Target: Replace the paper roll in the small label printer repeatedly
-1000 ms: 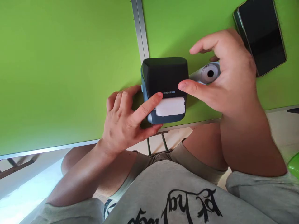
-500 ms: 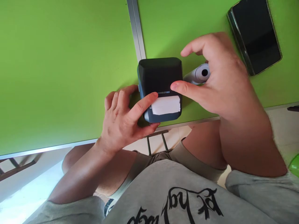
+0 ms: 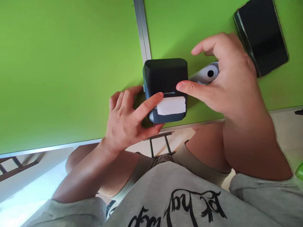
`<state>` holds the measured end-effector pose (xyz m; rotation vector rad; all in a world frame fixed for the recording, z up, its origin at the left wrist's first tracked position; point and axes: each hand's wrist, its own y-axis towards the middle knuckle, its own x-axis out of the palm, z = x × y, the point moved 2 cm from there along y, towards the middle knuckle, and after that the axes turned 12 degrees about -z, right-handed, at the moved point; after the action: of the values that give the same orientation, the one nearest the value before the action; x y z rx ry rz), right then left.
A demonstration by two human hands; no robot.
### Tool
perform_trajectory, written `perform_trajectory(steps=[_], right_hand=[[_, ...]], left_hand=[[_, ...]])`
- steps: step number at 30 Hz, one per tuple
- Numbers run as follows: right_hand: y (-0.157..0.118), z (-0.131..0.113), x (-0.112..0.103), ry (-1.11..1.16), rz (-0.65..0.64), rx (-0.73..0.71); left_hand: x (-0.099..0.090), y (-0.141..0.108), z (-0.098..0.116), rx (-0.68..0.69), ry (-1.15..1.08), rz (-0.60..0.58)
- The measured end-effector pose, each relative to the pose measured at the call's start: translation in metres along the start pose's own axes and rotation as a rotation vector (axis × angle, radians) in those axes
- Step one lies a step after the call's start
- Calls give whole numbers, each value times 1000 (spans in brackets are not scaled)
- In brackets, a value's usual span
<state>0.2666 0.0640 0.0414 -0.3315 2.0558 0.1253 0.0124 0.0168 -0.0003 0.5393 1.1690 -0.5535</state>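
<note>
A dark label printer (image 3: 167, 75) stands at the table's near edge, with a white paper label (image 3: 170, 106) sticking out across its front. My left hand (image 3: 126, 118) grips the printer from the left, index finger on top by the label's corner and thumb at the near side. My right hand (image 3: 227, 69) is open at the right, thumb and index finger spread apart. Its thumb tip lies over the printer's right part; whether it touches cannot be made out. Behind that hand, a white paper roll (image 3: 205, 74) lies beside the printer, partly hidden.
A black folding phone (image 3: 262, 37) lies at the far right on the green table (image 3: 71, 69). A metal seam strip (image 3: 142, 31) runs across the tabletop behind the printer. My legs and the grey shirt (image 3: 165, 189) are below the table edge.
The whole view has shifted slightly, so things sit a little farther right. My right index finger has drawn a bit away from the printer. The left hand keeps its grip.
</note>
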Motion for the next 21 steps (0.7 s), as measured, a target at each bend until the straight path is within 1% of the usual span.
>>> perform_trajectory(steps=[2, 5, 7, 8, 10, 12, 16, 21], right_hand=[[1, 4, 1, -40, 46, -64], [2, 6, 3, -93, 136, -251], [2, 4, 5, -62, 226, -359], [1, 3, 6, -34, 261, -385], [2, 1, 9, -7, 300, -389], [2, 0, 12, -34, 307, -364], [2, 2, 16, -46, 328, -321], [2, 2, 17, -3, 290, -282]], left_hand=[[1, 0, 0, -11, 4, 1], [2, 1, -1, -31, -26, 22], [3, 2, -1, -44, -51, 40], [3, 2, -1, -53, -62, 36], [3, 1, -2, -77, -86, 2], [2, 0, -1, -90, -108, -29], [-1, -1, -1, -88, -118, -15], [-3, -2, 0, -77, -142, -10]])
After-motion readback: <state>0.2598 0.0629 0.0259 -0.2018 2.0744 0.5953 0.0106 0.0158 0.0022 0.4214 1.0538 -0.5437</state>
